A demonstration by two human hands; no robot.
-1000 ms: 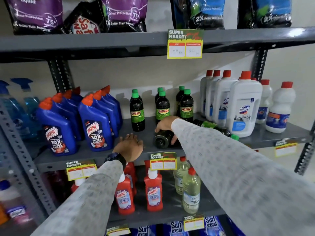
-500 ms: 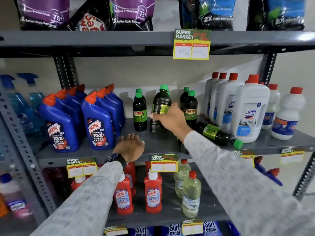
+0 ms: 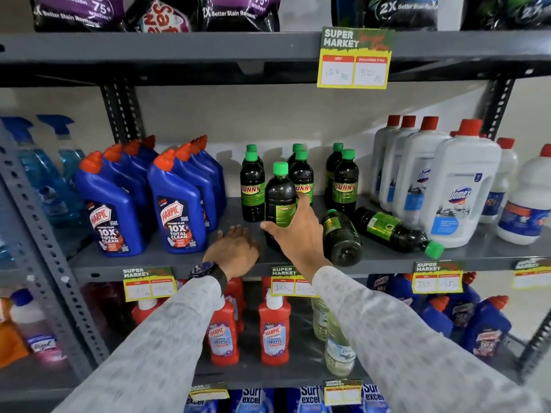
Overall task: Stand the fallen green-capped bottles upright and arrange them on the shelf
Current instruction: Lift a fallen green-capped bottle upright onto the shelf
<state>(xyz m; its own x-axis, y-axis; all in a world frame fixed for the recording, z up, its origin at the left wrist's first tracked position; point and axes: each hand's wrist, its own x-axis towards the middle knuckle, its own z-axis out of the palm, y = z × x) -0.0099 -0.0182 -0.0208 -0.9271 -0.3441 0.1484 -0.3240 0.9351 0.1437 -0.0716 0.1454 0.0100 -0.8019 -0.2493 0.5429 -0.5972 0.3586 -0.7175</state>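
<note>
My right hand [image 3: 293, 234] is wrapped round a dark green-capped bottle [image 3: 279, 195], which stands upright on the grey middle shelf [image 3: 465, 254] in front of several upright SUNNY bottles [image 3: 252, 187]. Two green-capped bottles lie on their sides to the right: one [image 3: 341, 236] with its base toward me, the other [image 3: 393, 229] with its cap pointing to the front right. My left hand [image 3: 234, 251] rests palm down on the shelf's front edge, left of the held bottle, holding nothing.
Blue Harpic bottles [image 3: 176, 210] crowd the shelf on the left, white red-capped Domex jugs [image 3: 459, 189] on the right. Price tags [image 3: 293, 281] hang off the shelf lip. Red Harpic bottles [image 3: 274, 329] fill the shelf below, detergent pouches [image 3: 235, 10] the one above.
My right hand picked a fallen bottle off the shelf, turned it upright and has brought it forward and down onto the shelf. My left hand stayed put.
</note>
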